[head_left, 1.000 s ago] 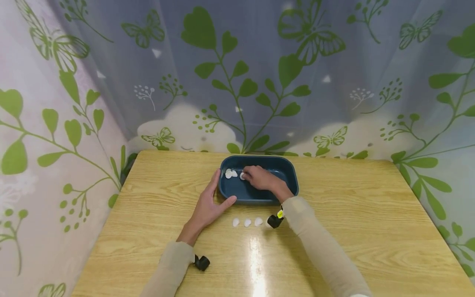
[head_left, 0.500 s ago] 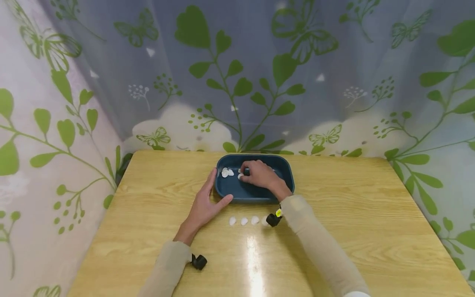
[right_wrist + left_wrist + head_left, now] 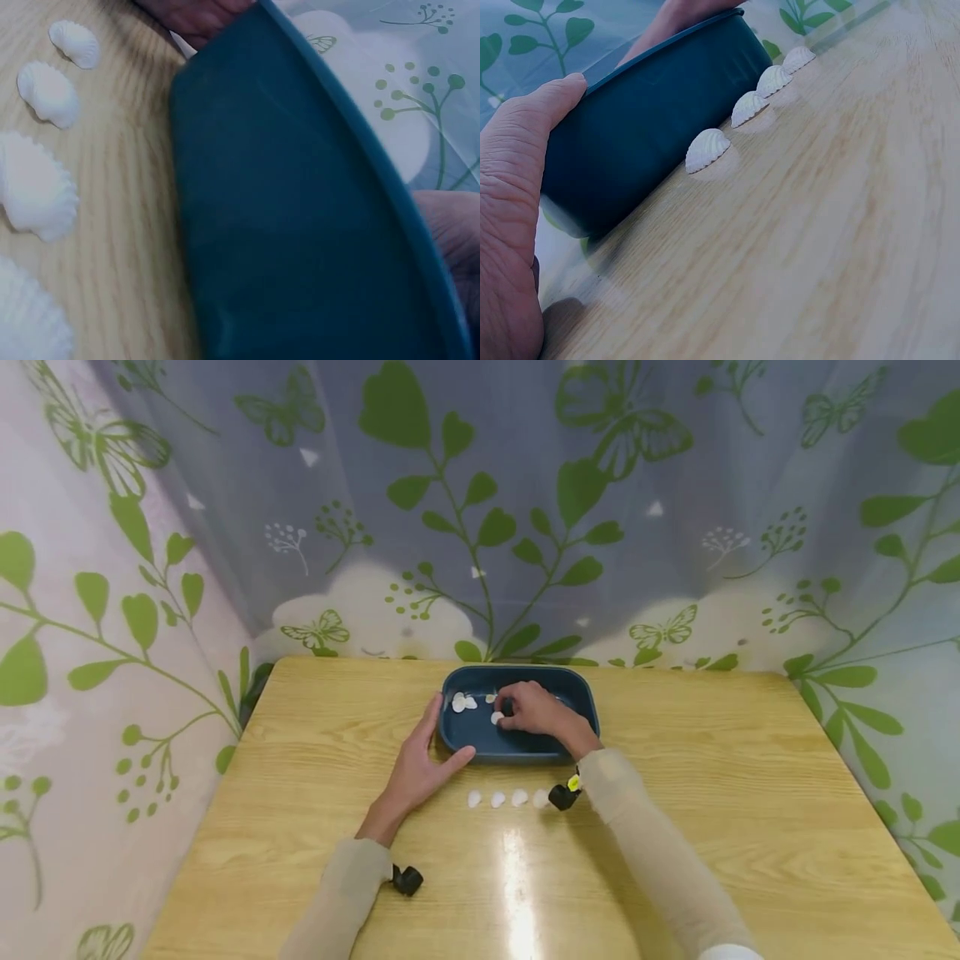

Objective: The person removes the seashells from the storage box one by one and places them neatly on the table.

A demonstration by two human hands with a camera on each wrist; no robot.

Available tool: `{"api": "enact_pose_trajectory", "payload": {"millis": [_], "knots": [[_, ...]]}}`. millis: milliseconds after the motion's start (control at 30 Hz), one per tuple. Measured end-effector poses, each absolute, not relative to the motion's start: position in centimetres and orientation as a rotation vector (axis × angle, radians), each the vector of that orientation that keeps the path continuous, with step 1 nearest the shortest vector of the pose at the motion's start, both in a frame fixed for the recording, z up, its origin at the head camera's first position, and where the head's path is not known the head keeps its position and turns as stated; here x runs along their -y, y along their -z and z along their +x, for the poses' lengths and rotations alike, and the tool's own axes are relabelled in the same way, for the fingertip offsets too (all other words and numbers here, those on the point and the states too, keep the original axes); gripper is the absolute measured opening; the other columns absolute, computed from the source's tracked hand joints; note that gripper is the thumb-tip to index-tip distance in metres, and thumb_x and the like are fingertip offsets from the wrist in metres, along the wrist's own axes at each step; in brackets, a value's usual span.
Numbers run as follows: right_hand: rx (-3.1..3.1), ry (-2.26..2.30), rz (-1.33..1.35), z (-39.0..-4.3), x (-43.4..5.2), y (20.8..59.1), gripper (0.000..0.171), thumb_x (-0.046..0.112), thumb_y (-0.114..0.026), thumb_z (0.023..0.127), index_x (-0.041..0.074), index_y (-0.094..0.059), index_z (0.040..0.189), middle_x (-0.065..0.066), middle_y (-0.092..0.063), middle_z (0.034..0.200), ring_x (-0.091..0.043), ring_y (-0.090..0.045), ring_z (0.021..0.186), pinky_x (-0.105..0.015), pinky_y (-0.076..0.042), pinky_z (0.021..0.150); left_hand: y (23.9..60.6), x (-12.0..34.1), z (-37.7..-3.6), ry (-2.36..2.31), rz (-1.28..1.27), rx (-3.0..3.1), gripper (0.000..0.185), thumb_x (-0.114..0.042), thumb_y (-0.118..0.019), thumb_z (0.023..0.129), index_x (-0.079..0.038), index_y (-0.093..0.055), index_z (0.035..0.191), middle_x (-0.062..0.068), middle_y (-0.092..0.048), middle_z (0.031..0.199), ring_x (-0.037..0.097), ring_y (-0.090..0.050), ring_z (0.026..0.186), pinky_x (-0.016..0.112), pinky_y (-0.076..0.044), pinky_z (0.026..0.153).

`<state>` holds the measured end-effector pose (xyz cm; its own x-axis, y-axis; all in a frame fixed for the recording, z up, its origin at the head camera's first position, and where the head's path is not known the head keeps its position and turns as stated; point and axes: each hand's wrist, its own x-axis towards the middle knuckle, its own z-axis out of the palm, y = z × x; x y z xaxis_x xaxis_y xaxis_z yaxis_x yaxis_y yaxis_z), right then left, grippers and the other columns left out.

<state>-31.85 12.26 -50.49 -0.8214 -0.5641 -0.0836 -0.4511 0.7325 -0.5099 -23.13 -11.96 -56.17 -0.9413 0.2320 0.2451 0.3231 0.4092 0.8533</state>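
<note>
I see my right hand (image 3: 536, 710) pinching a small white ribbed shell (image 3: 497, 717) inside the dark-blue oblong tray (image 3: 585, 693), lying crosswise; left hand (image 3: 417, 768) braces it, fingers straight.

Tray (image 3: 577, 693) sits by the table's (image 3: 712, 827) far edge, shells (image 3: 463, 702) in its left end, four shells (image 3: 507, 797) lined up before it.

The left hand (image 3: 514, 225) pressed against the dark teal tub (image 3: 645, 112); four white seashells (image 3: 707, 149) lay in a row beside it on the tabletop (image 3: 817, 247).
</note>
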Motion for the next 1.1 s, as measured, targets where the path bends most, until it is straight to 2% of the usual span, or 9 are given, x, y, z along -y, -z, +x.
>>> {"api": "enact_pose_trajectory", "payload": {"millis": [200,367,767,900,1100], "knots": [[-2.672,0.726,-0.794,-32.0,-13.1,50.7,0.017,0.022,-0.072,0.088,0.012,-0.069,0.101,0.002,-0.052,0.057,-0.012,-0.046,0.050,-0.025,-0.038,0.051,56.3,12.1,-23.0,1.559,-0.493,2.581,0.097,-0.055,-0.070,0.084,-0.040,-0.005,0.155,-0.003,-0.012,0.164,0.012,-0.014,0.148,0.046,-0.026,0.116],[-2.682,0.759,-0.790,-31.8,-14.3,50.6,0.018,0.020,-0.075,0.086,0.010,-0.070,0.099,0.001,-0.051,0.057,-0.013,-0.045,0.049,-0.026,-0.039,0.052,56.3,11.8,-23.3,1.575,-0.516,2.569,0.097,-0.056,-0.070,0.084,-0.040,-0.005,0.155,-0.010,-0.010,0.163,0.010,-0.013,0.148,0.045,-0.024,0.117],[-2.655,0.801,-0.799,-31.5,-14.7,51.0,0.019,0.021,-0.073,0.087,0.012,-0.070,0.104,0.004,-0.045,0.052,-0.011,-0.040,0.045,-0.025,-0.039,0.054,56.0,11.9,-23.3,1.586,-0.502,2.559,0.097,-0.056,-0.069,0.084,-0.040,-0.005,0.155,-0.007,-0.011,0.163,0.009,-0.013,0.148,0.044,-0.023,0.118],[-2.655,0.765,-0.796,-31.4,-14.5,50.9,0.018,0.021,-0.074,0.086,0.011,-0.068,0.101,0.003,-0.049,0.054,-0.011,-0.042,0.046,-0.025,-0.038,0.052,56.0,11.9,-23.3,1.582,-0.501,2.550,0.097,-0.056,-0.070,0.084,-0.040,-0.006,0.156,-0.002,-0.013,0.164,0.010,-0.014,0.148,0.044,-0.024,0.118],[-2.694,0.713,-0.774,-31.1,-14.7,50.9,0.019,0.022,-0.073,0.086,0.010,-0.067,0.099,0.002,-0.052,0.058,-0.012,-0.045,0.050,-0.026,-0.040,0.054,55.9,11.8,-23.3,1.591,-0.498,2.554,0.098,-0.056,-0.070,0.083,-0.041,-0.006,0.156,-0.001,-0.013,0.164,0.008,-0.013,0.147,0.043,-0.023,0.118]]}}
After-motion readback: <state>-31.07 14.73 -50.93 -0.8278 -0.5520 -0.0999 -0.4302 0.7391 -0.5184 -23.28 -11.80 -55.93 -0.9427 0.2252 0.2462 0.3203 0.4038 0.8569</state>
